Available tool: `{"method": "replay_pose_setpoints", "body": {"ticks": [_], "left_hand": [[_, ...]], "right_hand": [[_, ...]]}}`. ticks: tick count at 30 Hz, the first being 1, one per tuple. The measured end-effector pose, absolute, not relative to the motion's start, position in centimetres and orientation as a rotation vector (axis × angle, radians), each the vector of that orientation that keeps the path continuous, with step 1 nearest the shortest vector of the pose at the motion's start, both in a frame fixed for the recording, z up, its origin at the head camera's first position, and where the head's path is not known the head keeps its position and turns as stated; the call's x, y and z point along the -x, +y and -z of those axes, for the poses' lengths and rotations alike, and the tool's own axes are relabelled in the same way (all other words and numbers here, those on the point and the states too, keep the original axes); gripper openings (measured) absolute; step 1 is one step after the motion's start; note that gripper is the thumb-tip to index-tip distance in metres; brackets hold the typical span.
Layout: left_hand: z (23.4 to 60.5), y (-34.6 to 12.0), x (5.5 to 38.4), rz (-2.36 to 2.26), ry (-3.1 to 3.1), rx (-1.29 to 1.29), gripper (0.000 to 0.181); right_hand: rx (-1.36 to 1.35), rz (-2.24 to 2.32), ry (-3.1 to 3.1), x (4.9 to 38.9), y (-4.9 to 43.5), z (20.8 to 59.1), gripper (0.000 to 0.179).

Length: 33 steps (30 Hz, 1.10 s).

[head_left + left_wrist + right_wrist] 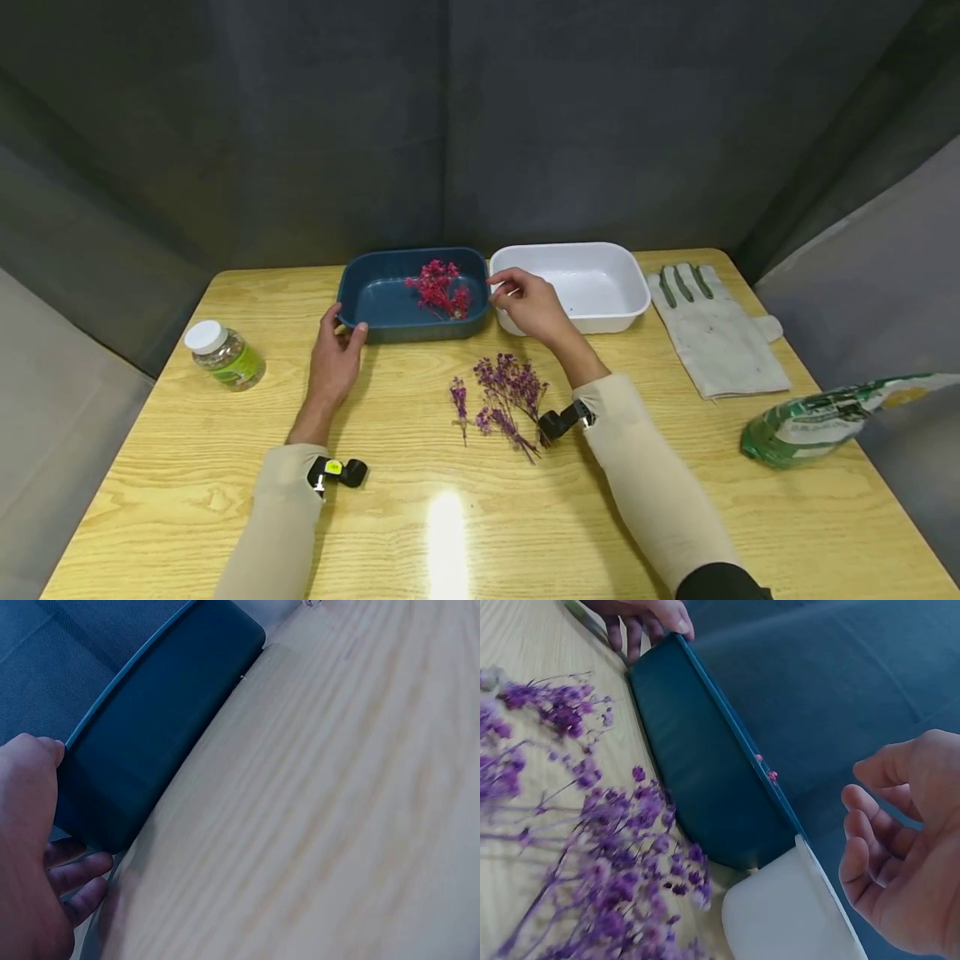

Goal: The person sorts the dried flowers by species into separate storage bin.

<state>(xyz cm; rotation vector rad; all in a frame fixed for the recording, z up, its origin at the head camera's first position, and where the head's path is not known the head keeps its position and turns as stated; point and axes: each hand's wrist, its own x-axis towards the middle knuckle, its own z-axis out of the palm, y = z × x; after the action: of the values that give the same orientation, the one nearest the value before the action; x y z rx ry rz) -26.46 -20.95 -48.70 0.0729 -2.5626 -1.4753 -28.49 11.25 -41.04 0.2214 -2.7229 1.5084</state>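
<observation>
My left hand (335,362) holds the near left corner of a blue tray (405,335), thumb at the front rim and fingers round the end wall. Red dried flowers (437,286) lie in the right part of that tray. Over the neighbouring rims of the blue tray and a white tray (611,323) hovers my right hand (536,308). Its fingers are loosely bent with nothing between them, as the right wrist view shows. Purple dried flowers (513,383) lie on the table in front of the trays, a small separate purple sprig (459,400) to their left.
A clear jar with a white lid (225,358) stands at the left. Grey-white work gloves (716,346) with green-trimmed fingers lie right of the white tray, close to a green and white bag (810,421) at the right edge. Behind the table (390,533) hangs a dark curtain (585,125).
</observation>
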Motion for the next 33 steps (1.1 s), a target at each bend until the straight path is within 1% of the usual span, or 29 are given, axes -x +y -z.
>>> {"method": "replay_pose_setpoints", "body": {"ticks": [13,21,26,33], "left_hand": [[48.9,-20.9,26.6,1.488,-2.526,-0.090,0.069],[48.6,-20.8,26.7,1.431,-2.516,-0.092,0.067],[48.2,-20.5,26.6,1.334,-2.465,-0.120,0.063],[46.8,-19.4,26.0,1.208,-2.279,-0.081,0.048]], "right_hand": [[-0.245,-1.432,-2.677,24.9,13.2,41.8,0.024],[-0.240,-1.450,-2.634,24.1,14.9,42.9,0.024],[-0.197,-1.446,-2.585,24.1,16.1,43.4,0.024],[-0.203,-1.444,-2.560,23.8,17.7,43.6,0.025]]}}
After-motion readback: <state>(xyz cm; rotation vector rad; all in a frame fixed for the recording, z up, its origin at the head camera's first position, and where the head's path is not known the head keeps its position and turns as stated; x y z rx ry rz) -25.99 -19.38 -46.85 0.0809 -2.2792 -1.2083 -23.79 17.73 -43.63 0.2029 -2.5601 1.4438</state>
